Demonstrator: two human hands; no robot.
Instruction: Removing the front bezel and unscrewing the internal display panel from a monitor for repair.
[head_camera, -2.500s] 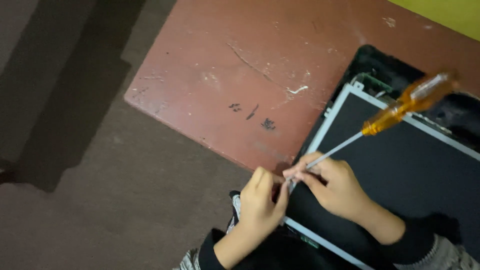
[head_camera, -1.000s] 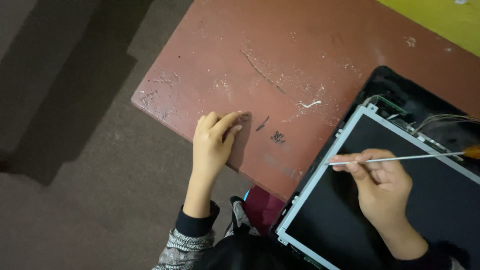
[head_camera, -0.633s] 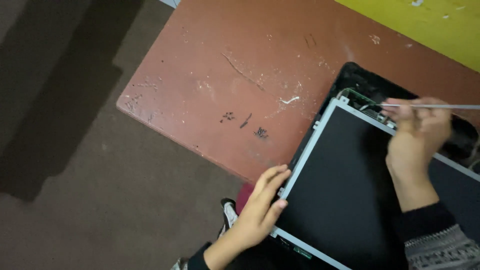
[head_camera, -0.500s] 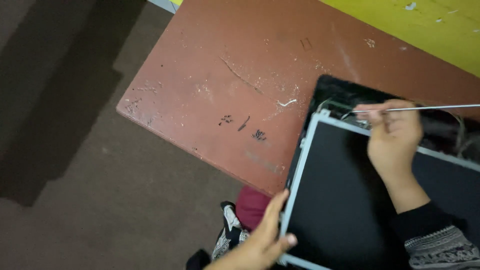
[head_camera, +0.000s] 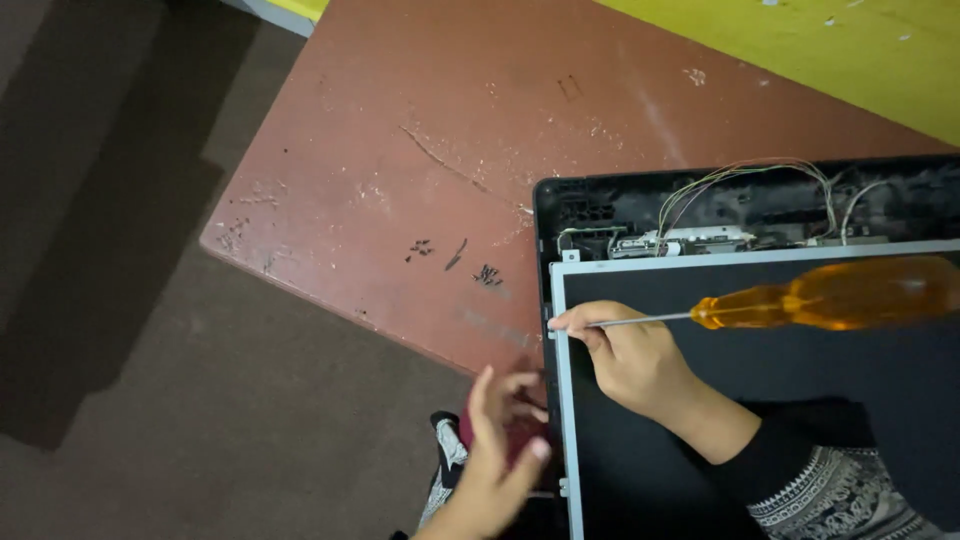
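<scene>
Fingers of your right hand (head_camera: 635, 362) pinch the thin metal shaft of the orange-handled screwdriver (head_camera: 830, 295) near its tip, steadying it at the grey-framed black screen panel's (head_camera: 800, 370) left edge, while your left hand (head_camera: 495, 450) hovers open, empty, just below.

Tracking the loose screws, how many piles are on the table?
3: small dark screw piles on the red table, left, middle, right, beside the panel; others may be hidden.
</scene>
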